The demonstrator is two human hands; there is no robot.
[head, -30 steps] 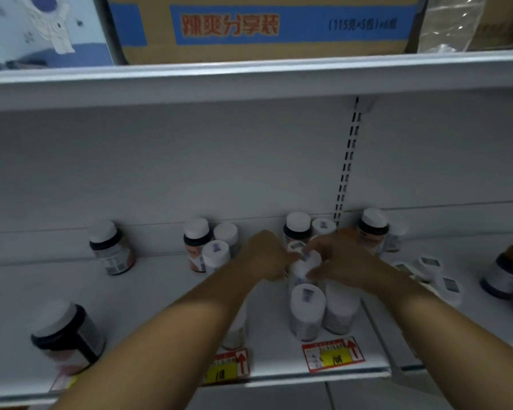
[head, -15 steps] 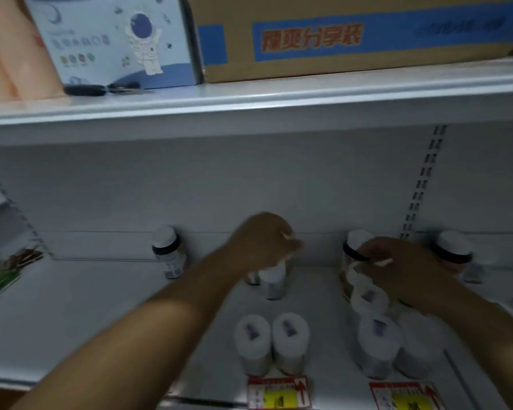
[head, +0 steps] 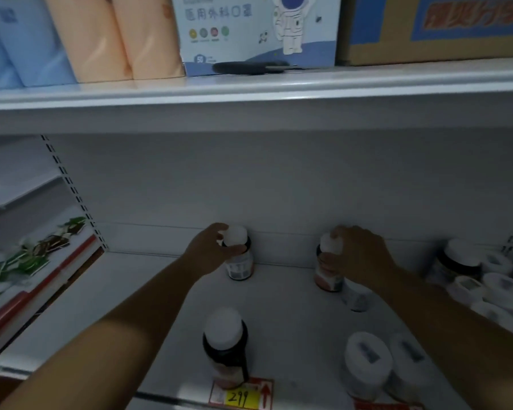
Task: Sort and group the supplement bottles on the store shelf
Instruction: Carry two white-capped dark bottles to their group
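The fingers of the left hand curl round the white cap of a dark bottle at the back of the shelf, and they hold it tight. The fingers of the right hand wrap round the cap and neck of a second dark bottle, also near the back wall. Both bottles stand up straight, with the cap at the top and the long way going up and down. They sit well apart from each other, with bare shelf between them. Each hand comes at its bottle from the front and from above, so each bottle lies just under and past the fingers. A third dark bottle stands alone at the front edge, just behind a red and yellow price tag. It is nearer to the left arm than to the right. Two white-topped bottles stand side by side at the front right, and more white-topped ones crowd the far right. I think the next move brings the two held bottles together, or down to the lone one in front, so that the dark ones make one group. On the shelf above stand a box with a spaceman, some soft rolls and a brown carton.
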